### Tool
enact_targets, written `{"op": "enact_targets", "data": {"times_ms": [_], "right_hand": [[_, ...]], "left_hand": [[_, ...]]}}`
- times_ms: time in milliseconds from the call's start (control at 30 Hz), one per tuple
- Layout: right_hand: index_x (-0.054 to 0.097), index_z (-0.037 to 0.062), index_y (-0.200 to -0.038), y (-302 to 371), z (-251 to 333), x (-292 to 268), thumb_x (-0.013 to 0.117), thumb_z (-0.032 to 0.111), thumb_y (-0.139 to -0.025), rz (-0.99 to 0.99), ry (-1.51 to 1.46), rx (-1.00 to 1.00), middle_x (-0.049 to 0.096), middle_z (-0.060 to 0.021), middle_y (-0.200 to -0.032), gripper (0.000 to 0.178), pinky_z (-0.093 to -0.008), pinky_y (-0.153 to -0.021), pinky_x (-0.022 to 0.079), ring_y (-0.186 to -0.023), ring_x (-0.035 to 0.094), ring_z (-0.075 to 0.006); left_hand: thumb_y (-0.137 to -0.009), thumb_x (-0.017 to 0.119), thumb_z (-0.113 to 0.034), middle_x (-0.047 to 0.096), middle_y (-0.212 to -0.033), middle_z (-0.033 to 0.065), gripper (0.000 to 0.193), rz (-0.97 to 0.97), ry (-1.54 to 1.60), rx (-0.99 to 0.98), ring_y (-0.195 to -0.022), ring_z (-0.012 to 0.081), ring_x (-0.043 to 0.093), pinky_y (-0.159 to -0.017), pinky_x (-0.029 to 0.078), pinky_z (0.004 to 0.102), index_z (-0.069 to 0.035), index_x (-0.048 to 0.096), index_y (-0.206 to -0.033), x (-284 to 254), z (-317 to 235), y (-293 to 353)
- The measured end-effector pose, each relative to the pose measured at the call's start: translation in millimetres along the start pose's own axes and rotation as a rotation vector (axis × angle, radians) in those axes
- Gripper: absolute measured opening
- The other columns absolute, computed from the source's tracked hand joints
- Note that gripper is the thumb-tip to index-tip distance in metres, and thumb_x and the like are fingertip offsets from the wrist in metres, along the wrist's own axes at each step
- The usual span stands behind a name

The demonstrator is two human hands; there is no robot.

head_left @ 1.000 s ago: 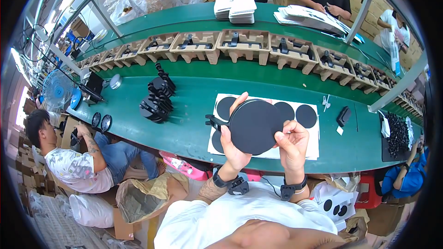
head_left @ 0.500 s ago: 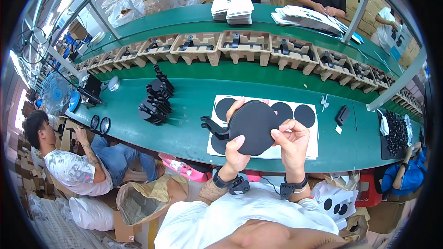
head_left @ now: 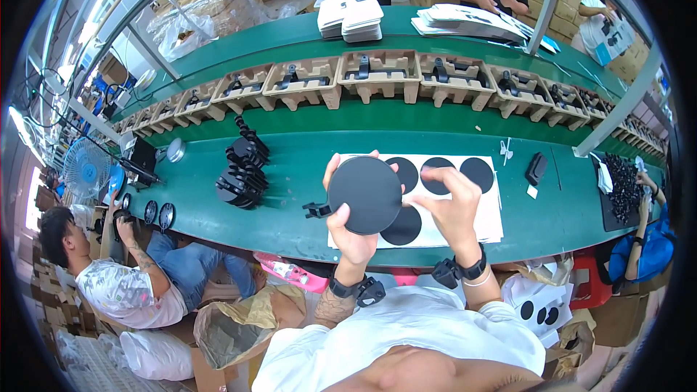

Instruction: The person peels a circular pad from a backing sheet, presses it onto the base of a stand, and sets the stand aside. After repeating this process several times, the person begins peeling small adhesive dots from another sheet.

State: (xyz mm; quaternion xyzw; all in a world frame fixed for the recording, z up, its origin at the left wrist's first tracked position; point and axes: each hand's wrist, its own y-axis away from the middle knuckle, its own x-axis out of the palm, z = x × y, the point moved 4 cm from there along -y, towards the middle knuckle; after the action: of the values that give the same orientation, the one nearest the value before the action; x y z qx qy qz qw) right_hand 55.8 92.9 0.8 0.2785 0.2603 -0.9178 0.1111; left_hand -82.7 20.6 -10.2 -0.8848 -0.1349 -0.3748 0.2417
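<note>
black round part (head_left: 364, 195) clasped in left hand (head_left: 351, 238), thumb over lower edge, fingers curled behind; right hand (head_left: 457, 209) just right of it, thumb and fingers parted, holding nothing visible; white sheet (head_left: 488, 226) below, on worktop (head_left: 301, 160).

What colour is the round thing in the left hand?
The round disc is black; the head view shows it best.
</note>
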Motion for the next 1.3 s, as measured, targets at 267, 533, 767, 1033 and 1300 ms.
{"op": "enact_targets", "data": {"times_ms": [267,533,767,1033,1300], "right_hand": [[0.067,0.0011,-0.098,4.8,24.4,13.4,0.077,0.008,-0.067,-0.164,0.065,-0.945,0.069,-0.0118,-0.09,0.033,-0.0311,-0.06,0.053,-0.076,0.069,-0.0223],[0.061,-0.0009,-0.099,-63.7,-31.9,28.7,0.067,-0.001,-0.075,-0.085,-0.175,-0.436,0.065,-0.0176,-0.087,0.025,-0.0294,-0.061,0.051,-0.077,0.067,-0.0256],[0.054,-0.0022,-0.097,-199.6,-130.9,16.6,0.062,0.001,-0.079,-0.355,0.006,-0.337,0.063,-0.0217,-0.083,0.02,-0.0403,-0.065,0.049,-0.078,0.064,-0.0366],[0.063,-0.0045,-0.082,-301.2,-153.2,55.1,0.059,0.001,-0.076,-0.183,0.514,0.109,0.065,-0.0237,-0.083,0.009,-0.0433,-0.072,0.053,-0.082,0.064,-0.0404],[0.068,0.0017,-0.096,-250.1,-187.1,99.7,0.06,0.025,-0.084,-0.082,0.739,-0.07,0.046,-0.0263,-0.129,0.027,-0.0563,-0.095,0.04,-0.124,0.041,-0.0408]], "left_hand": [[-0.078,0.062,-0.04,0.041,-0.133,0.021,0.079,0.112,0.009,0.144,-0.117,0.0394,0.048,-0.1,0.04,0.0487,-0.012,0.022,-0.139,-27.0,28.3,-15.7],[-0.069,0.072,0.005,0.044,-0.132,0.013,0.079,-0.012,-0.808,0.107,-0.123,0.0256,0.045,-0.103,0.037,0.0412,-0.007,0.031,-0.136,-97.1,1.1,-16.1],[-0.069,0.071,0.001,0.042,-0.131,0.0112,0.074,-0.701,-1.503,0.592,-0.12,0.0256,0.042,-0.103,0.032,0.0374,-0.006,0.038,-0.134,-242.4,-202.5,1.4],[-0.047,0.085,-0.01,0.031,-0.14,0.0141,0.104,0.113,-1.839,-0.157,-0.124,0.0303,0.037,-0.104,0.032,0.0367,-0.004,0.033,-0.137,-335.0,-198.2,-56.9],[-0.04,0.086,-0.012,0.035,-0.137,0.0179,0.103,0.082,-1.852,-0.201,-0.125,0.0345,0.035,-0.104,0.033,0.0418,-0.004,0.039,-0.131,-363.0,-187.9,-69.2]]}}
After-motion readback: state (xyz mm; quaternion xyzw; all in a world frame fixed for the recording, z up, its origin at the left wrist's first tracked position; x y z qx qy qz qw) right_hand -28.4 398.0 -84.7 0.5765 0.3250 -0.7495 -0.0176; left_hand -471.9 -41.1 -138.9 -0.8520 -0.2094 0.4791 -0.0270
